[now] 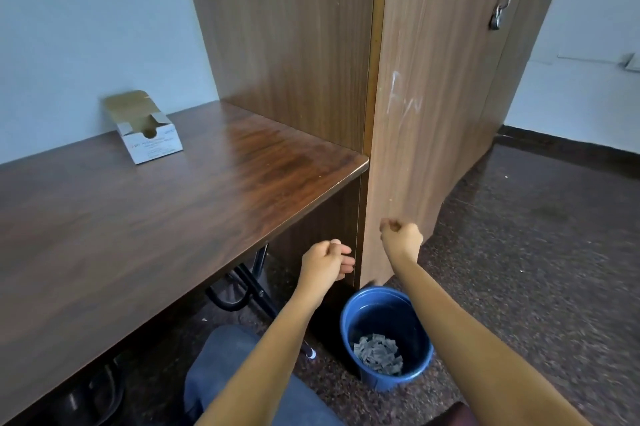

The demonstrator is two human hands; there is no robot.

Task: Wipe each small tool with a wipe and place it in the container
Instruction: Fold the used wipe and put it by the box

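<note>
- Hovering at 6 o'clock, above bin (381, 384): left hand (327, 261) and right hand (401, 238), both curled at the fingertips; pinching something or nothing, impossible to tell.
- No tool or wipe plainly in view; perhaps hidden inside those curled fingers.
- Judged mid-task, around a discard: grey scraps (377, 354) heaped in bin, too small and jumbled to count.
- Counted: two hands, one bin, one open box (149, 138) at 10 o'clock on desk (138, 217).

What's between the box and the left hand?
Only bare desk top, then its front edge; nothing lies between the box and the left hand. Head view.
</note>
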